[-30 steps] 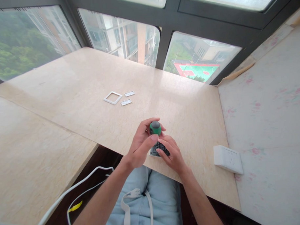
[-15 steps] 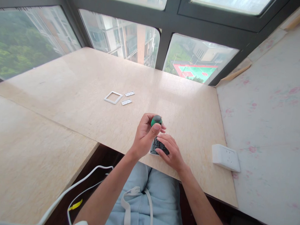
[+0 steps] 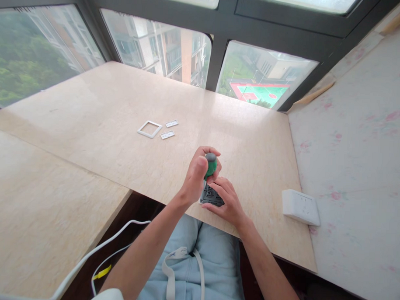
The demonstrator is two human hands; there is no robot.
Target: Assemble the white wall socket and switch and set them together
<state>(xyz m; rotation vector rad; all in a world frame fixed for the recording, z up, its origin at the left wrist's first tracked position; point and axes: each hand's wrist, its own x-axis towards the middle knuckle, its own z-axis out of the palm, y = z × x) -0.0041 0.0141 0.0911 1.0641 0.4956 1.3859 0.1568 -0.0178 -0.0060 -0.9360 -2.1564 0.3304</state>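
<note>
A screwdriver [image 3: 211, 166] with a green handle and grey cap stands roughly upright in my left hand [image 3: 197, 174], whose fingers curl round the handle. Its shaft and tip are hidden by the hands. Below it, a dark grey wall switch module [image 3: 211, 196] lies on the board near the front edge. My right hand [image 3: 227, 199] grips the module from the right, with the thumb at the near side and the fingers over the far side.
A white square frame [image 3: 149, 129] and two small white cover strips [image 3: 167, 135] lie farther back on the beige board [image 3: 105, 120]. To the right, a white socket box [image 3: 301, 207] stands by the papered wall. A white cable [image 3: 94, 250] hangs at the lower left.
My left hand has turned on the screwdriver handle, with its thumb drawn back to the left. My right thumb has slid toward the module's near edge, uncovering more of it.
</note>
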